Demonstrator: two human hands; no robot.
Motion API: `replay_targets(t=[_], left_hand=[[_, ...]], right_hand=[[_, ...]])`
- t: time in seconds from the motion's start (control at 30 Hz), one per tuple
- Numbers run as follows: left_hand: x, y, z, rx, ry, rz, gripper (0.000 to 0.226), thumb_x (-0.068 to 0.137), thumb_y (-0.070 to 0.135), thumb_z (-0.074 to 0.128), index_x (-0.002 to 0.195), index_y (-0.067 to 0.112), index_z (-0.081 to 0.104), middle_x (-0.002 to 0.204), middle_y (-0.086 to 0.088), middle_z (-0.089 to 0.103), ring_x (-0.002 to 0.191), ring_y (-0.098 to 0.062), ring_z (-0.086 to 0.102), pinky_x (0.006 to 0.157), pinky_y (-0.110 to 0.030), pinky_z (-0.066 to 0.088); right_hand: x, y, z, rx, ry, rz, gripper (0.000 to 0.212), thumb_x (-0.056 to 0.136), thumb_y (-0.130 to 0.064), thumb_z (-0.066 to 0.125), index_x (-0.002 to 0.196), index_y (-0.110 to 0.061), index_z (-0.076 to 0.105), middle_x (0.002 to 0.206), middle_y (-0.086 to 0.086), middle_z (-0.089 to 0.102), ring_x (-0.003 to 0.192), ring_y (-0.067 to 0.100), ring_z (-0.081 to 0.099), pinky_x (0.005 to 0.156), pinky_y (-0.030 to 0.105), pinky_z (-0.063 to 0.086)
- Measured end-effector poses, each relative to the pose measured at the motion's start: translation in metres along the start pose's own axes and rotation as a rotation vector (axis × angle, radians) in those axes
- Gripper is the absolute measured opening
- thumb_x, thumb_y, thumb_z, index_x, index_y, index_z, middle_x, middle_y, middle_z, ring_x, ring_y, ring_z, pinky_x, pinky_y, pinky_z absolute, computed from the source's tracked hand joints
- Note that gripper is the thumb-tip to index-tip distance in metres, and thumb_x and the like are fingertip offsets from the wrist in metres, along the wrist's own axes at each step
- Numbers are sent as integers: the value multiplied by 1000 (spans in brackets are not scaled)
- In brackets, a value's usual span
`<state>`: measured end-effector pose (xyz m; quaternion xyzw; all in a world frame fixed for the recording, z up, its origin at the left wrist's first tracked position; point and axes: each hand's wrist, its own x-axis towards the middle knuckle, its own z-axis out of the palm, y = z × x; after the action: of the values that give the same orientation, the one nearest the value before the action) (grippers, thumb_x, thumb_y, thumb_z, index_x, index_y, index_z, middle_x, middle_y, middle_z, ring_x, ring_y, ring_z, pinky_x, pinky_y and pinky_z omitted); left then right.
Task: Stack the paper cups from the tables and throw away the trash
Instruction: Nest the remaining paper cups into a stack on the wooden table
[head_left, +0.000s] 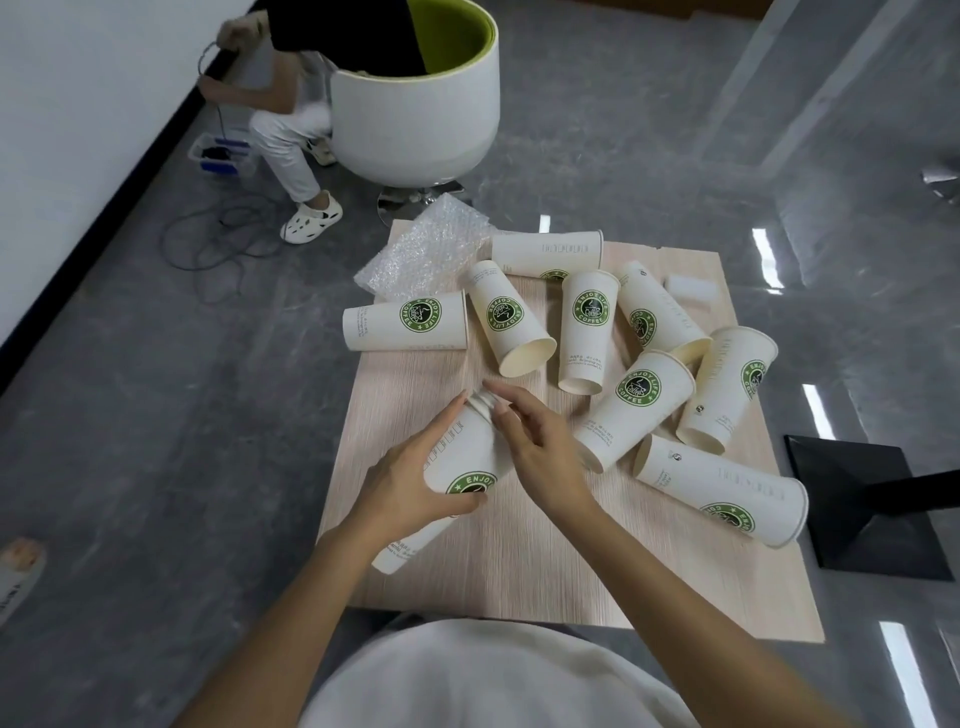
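Several white paper cups with green logos lie scattered on a pale wooden table (519, 582). My left hand (410, 483) grips one cup (462, 457) lying on its side near the table's left edge, its mouth pointing away from me. My right hand (535, 441) touches that cup's rim with fingers and thumb, where something white and crumpled (483, 401) shows. Other cups lie nearby, one (511, 322) with its open mouth toward me, one (405, 322) at the left edge, one (722, 491) at the right. A sheet of bubble wrap (426, 249) sits at the far left corner.
A small white piece (688, 291) lies at the table's far right. Beyond the table stands a white tub chair (415, 114) with a person crouched beside it, over cables (218, 244) on the grey floor. A black table base (872, 509) stands to the right.
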<state>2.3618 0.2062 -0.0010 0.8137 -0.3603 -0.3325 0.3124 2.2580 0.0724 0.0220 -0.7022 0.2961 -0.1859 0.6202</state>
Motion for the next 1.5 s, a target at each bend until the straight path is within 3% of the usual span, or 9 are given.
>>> replay_targets(t=[0.1,0.2,0.37,0.5,0.67,0.83,1.07,1.4,1.5], left_hand=[[5,-2,-1,5,26,-21,107,71,47,82,146,61,7,122,16,56,98,-11,59,82,-37,53],[12,-6,-7,-26,54,-34,108,70,47,82,146,61,7,123,15,56,100,-12,58,83,-40,53],[23,-20,-24,-100,90,-60,109,58,58,78,144,63,11,121,13,56,103,-15,58,85,-47,54],[31,-33,-35,-119,110,-89,110,62,47,84,144,64,14,115,10,58,98,-16,60,82,-43,55],[37,-45,-45,-151,115,-118,112,57,53,81,144,65,12,119,8,57,100,-19,59,85,-48,54],[36,-57,-49,-192,124,-94,111,63,39,87,146,60,16,128,16,50,109,-17,58,91,-43,53],[31,-69,-57,-222,136,-127,112,52,57,78,146,60,16,129,26,48,117,-10,56,98,-42,51],[28,-81,-56,-216,126,-145,112,53,57,80,143,66,14,135,18,50,113,-9,57,96,-43,52],[28,-80,-54,-221,130,-128,112,63,40,88,143,65,15,132,14,52,111,-11,58,94,-44,53]], right_hand=[[12,-3,1,-41,-51,7,24,97,-16,51,118,-17,63,89,-15,63,80,-8,57,73,8,40],[33,-3,3,-42,-55,33,21,98,-17,50,112,-21,64,88,-14,63,79,-3,56,74,15,42],[78,1,5,-57,15,91,20,97,-7,47,112,-6,61,77,-2,64,67,3,60,69,16,46],[114,15,15,-152,67,142,21,92,-7,51,110,-8,62,96,8,68,85,19,62,81,29,47],[147,18,29,-343,105,100,31,89,-3,51,119,-3,60,115,11,65,102,20,60,79,15,38],[169,19,46,-440,89,70,46,88,-9,57,132,-4,48,124,18,55,113,30,53,99,38,40],[181,26,59,-459,2,111,53,91,-7,55,141,-8,39,143,10,45,131,24,42,103,25,28],[170,29,58,-222,2,75,44,88,0,56,130,-13,54,129,8,54,116,22,53,98,25,41],[157,19,57,-156,12,15,43,89,2,55,130,-10,54,120,-1,54,107,11,52,98,22,42]])
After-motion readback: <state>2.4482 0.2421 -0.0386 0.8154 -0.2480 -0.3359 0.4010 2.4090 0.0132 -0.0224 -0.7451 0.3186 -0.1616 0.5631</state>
